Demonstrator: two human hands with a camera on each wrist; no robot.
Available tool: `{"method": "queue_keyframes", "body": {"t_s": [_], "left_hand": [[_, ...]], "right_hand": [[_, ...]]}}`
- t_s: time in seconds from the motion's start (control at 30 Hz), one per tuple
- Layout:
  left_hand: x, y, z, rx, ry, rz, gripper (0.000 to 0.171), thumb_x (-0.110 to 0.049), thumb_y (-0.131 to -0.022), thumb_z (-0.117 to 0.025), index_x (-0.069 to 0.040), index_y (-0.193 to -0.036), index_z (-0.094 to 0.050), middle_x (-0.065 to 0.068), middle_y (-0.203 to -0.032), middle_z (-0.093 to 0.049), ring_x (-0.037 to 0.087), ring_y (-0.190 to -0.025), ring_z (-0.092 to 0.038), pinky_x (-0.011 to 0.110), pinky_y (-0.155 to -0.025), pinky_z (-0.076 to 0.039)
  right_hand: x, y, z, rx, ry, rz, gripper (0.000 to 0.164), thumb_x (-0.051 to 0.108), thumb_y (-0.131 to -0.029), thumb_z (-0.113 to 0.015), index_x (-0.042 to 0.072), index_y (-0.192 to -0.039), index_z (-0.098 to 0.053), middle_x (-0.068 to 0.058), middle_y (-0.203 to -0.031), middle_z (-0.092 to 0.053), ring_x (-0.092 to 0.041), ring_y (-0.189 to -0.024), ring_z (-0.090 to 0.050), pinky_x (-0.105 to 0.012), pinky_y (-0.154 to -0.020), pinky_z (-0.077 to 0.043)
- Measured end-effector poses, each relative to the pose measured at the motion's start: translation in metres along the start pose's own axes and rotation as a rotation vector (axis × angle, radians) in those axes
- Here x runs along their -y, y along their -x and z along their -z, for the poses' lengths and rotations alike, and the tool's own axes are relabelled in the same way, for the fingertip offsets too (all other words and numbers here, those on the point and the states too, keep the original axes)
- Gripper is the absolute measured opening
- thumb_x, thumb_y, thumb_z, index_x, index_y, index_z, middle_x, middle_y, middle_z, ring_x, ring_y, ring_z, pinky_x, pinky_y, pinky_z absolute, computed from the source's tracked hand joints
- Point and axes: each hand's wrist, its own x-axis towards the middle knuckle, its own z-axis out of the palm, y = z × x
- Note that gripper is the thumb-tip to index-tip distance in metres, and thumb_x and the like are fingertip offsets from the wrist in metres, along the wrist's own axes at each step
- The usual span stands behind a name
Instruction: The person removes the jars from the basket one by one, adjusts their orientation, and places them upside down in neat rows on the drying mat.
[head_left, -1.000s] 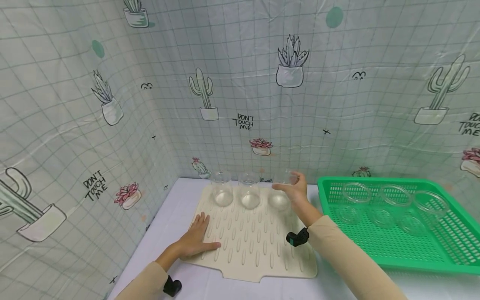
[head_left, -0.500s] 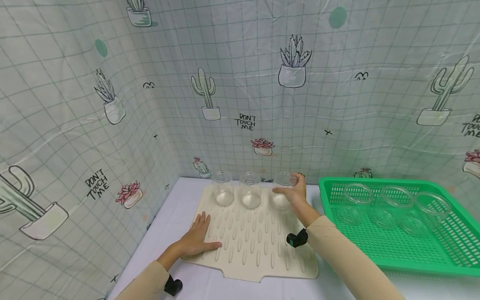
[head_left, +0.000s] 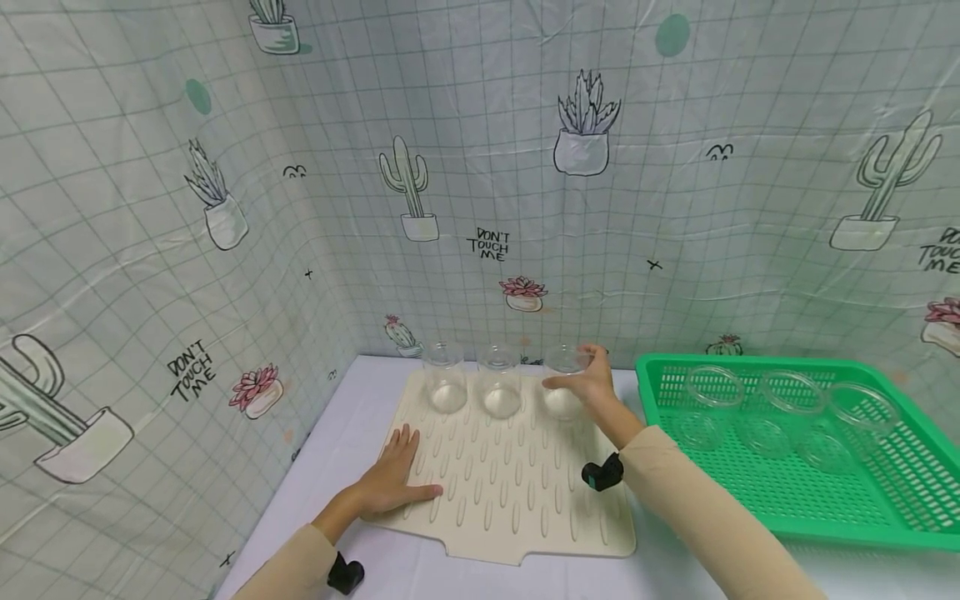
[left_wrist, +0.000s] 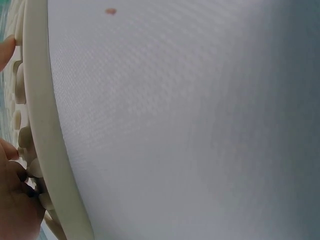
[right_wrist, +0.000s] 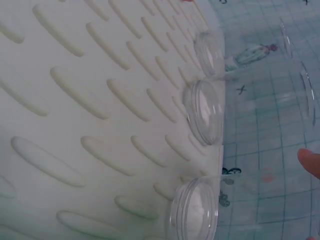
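Note:
Three clear cups stand in a row along the far edge of a cream ridged mat (head_left: 487, 492): a left cup (head_left: 446, 393), a middle cup (head_left: 500, 400) and a right cup (head_left: 562, 404). My right hand (head_left: 592, 379) holds the right cup from its right side, thumb in front and fingers near the top. The right wrist view shows that cup's ringed lower end (right_wrist: 195, 210) at the mat and one fingertip (right_wrist: 310, 162) beside its wall. My left hand (head_left: 390, 479) lies spread on the mat's left edge, thumb pointing right.
A green perforated basket (head_left: 787, 521) stands to the right of the mat, holding three more clear cups, including one cup (head_left: 715, 385) at its left. A patterned curtain (head_left: 465, 167) hangs behind and to the left. White cloth (head_left: 330, 450) covers the table.
The right cup has shifted slightly and now stands a little straighter, with my right hand still around it. My right wrist has turned slightly. My left hand stays in place on the mat.

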Motion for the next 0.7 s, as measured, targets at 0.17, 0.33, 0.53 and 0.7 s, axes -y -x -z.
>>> {"method": "queue_keyframes", "body": {"t_s": [0.17,0.33,0.53,0.7], "left_hand": [[-0.001,0.000,0.000,0.000,-0.002,0.003,0.112,-0.054,-0.086,-0.072,0.010,-0.155,-0.012,0.031,-0.161,-0.001,0.046,-0.148,0.002,0.061,-0.117,-0.009],[-0.001,0.000,0.000,-0.002,-0.004,0.008,0.112,-0.054,-0.085,-0.073,0.010,-0.155,-0.013,0.031,-0.161,-0.002,0.046,-0.148,0.002,0.061,-0.117,-0.010],[-0.001,-0.001,0.000,0.002,0.003,0.008,0.112,-0.054,-0.085,-0.073,0.010,-0.155,-0.013,0.031,-0.161,-0.001,0.046,-0.148,0.002,0.061,-0.117,-0.010],[-0.001,0.000,0.000,0.004,-0.001,0.002,0.112,-0.054,-0.086,-0.073,0.010,-0.155,-0.013,0.031,-0.161,-0.001,0.046,-0.148,0.003,0.062,-0.117,-0.011]], "right_hand": [[0.009,0.003,0.005,0.013,-0.009,0.016,0.091,-0.004,-0.076,-0.084,-0.001,-0.148,-0.028,-0.022,-0.158,-0.025,-0.037,-0.145,-0.024,-0.049,-0.113,-0.032],[0.015,0.005,0.007,0.019,-0.006,0.032,0.091,0.000,-0.076,-0.085,0.001,-0.148,-0.028,-0.020,-0.156,-0.030,-0.035,-0.145,-0.024,-0.048,-0.115,-0.031],[0.023,0.010,0.012,0.029,-0.001,0.071,0.090,0.002,-0.078,-0.085,0.000,-0.147,-0.028,-0.021,-0.153,-0.031,-0.036,-0.145,-0.025,-0.048,-0.114,-0.031],[0.032,0.014,0.023,0.043,-0.018,0.075,0.089,0.004,-0.080,-0.083,0.000,-0.149,-0.027,-0.020,-0.154,-0.031,-0.037,-0.144,-0.025,-0.049,-0.113,-0.033]]}}
